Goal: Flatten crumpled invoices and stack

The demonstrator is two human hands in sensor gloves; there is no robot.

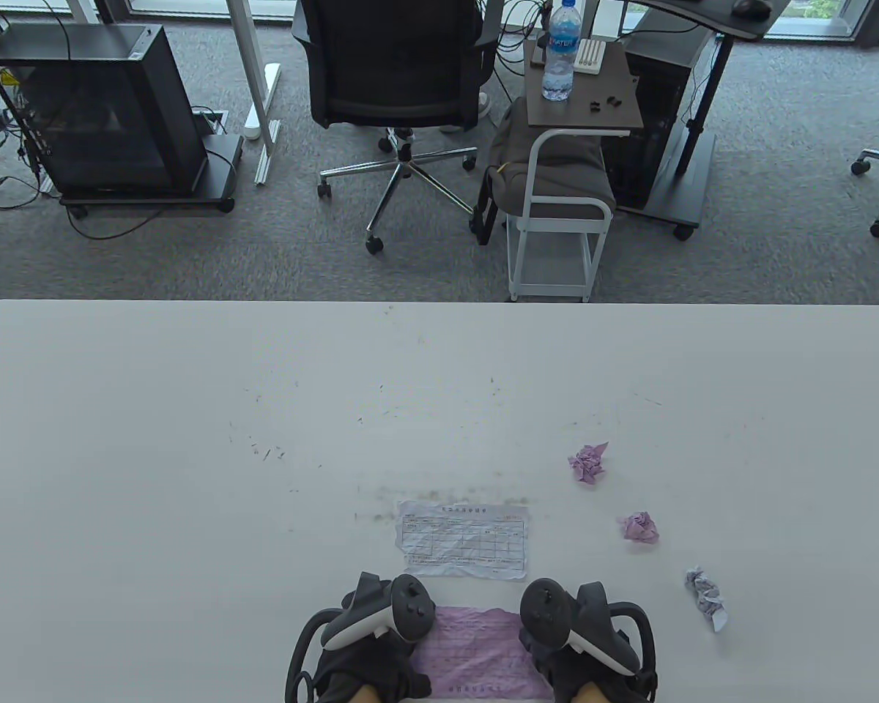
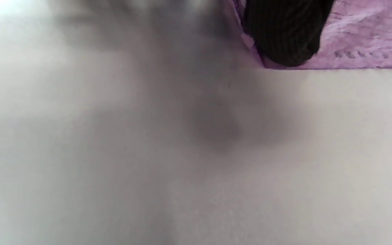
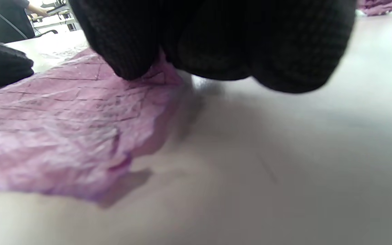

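While both gloved hands press its side edges, the thin pink invoice sheet is exposed to tearing or re-creasing.

White table serves as landmark. Pink, wrinkled paper invoice lies spread at the table's near edge, between the hands; the flattened white printed invoice lies just beyond it. Left hand rests fingertips on the pink sheet's left edge; right hand has fingers bearing down on its right edge, neither visibly clenched. Risk: outward strokes could rip the ragged right margin or slide the sheet off the table. Three crumpled paper balls, two pink and one white-blue, sit farther right, unprocessed.
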